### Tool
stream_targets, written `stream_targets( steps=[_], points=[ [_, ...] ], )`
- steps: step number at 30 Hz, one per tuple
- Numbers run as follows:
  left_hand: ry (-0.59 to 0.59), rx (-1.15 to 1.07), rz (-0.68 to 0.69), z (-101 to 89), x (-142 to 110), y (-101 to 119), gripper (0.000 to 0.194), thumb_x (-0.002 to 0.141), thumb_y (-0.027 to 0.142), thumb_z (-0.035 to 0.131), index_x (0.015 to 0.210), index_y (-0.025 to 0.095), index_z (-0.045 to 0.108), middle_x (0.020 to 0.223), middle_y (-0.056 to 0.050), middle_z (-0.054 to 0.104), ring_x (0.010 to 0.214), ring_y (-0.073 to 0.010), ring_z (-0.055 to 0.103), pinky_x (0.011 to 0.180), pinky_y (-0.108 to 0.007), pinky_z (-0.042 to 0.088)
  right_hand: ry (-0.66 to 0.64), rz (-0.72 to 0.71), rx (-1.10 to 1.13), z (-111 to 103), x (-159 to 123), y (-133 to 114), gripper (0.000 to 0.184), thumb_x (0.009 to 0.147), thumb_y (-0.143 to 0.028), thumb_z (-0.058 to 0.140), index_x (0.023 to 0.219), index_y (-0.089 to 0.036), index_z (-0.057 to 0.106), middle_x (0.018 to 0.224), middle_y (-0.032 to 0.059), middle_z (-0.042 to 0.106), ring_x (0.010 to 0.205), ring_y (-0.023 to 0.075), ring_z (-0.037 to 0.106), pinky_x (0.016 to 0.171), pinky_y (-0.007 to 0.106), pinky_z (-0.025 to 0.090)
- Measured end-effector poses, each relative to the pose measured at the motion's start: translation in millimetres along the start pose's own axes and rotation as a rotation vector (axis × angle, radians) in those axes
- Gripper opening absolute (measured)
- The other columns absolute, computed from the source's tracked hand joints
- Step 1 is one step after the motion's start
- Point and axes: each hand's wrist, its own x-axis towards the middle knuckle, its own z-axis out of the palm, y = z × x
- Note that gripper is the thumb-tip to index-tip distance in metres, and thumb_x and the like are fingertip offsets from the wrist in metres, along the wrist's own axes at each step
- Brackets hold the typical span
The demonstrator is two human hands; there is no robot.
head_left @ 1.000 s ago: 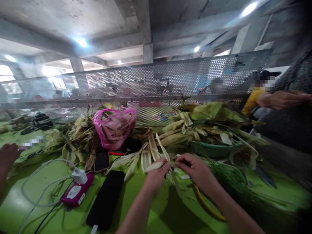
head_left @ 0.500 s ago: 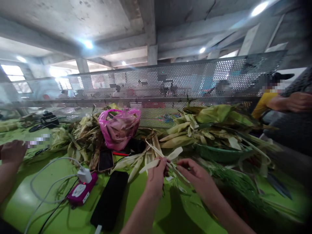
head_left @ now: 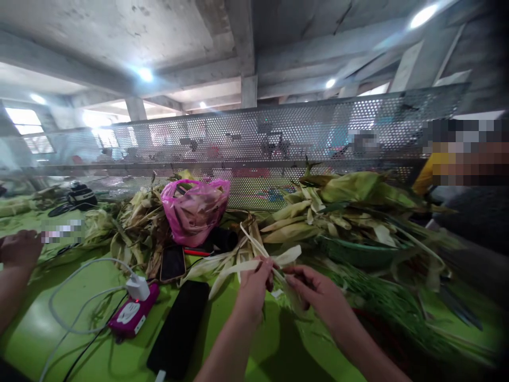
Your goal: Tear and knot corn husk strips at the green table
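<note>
Pale strips of corn husk (head_left: 289, 255) cross between my two hands above the green table. My left hand (head_left: 257, 278) is closed, pinching the strips where they cross; one end sticks out to its left and another rises behind it. Close on the right, my right hand (head_left: 312, 286) has thumb and fingers pressed together on a strip that hangs down toward the table. The fingertips hide the exact crossing point. Behind my hands, loose husk leaves (head_left: 222, 270) fan out on the table.
A pink plastic bag (head_left: 194, 212) of husks stands behind. A black phone (head_left: 178, 329) and a purple power strip (head_left: 133, 313) lie left. Husks are heaped over a green basin (head_left: 353, 252) at right, beside green strands (head_left: 382, 297). Another person's hand (head_left: 22, 248) is at far left.
The view has shifted slightly left. A broad husk strip now points up and right between my hands. My right hand has closed on a strip and drawn it slightly down.
</note>
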Motion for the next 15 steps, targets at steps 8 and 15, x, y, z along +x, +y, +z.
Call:
stream_targets(
  steps=[8, 15],
  points=[
    [-0.205, 0.157, 0.004, 6.4, -10, -6, 0.035, 0.079, 0.052, 0.062, 0.073, 0.018, 0.056, 0.055, 0.006, 0.035, 0.052, -0.0096, 0.030, 0.051, -0.024, 0.021, 0.214, -0.030, 0.137, -11, 5, 2, 0.029, 0.072, -0.044, 0.069, 0.068, -0.018, 0.059, 0.059, -0.0025, 0.054, 0.048, 0.0088, 0.040, 0.046, 0.022, 0.032],
    [-0.017, 0.279, 0.179, 3.3, 3, -12, 0.033, 0.078, 0.047, 0.064, 0.063, 0.020, 0.054, 0.060, 0.001, 0.045, 0.062, -0.0150, 0.039, 0.061, -0.026, 0.031, 0.199, -0.051, -0.123, -16, 3, -5, 0.036, 0.079, -0.049, 0.061, 0.060, -0.020, 0.052, 0.053, -0.0032, 0.049, 0.047, 0.0113, 0.042, 0.045, 0.023, 0.034]
  ],
)
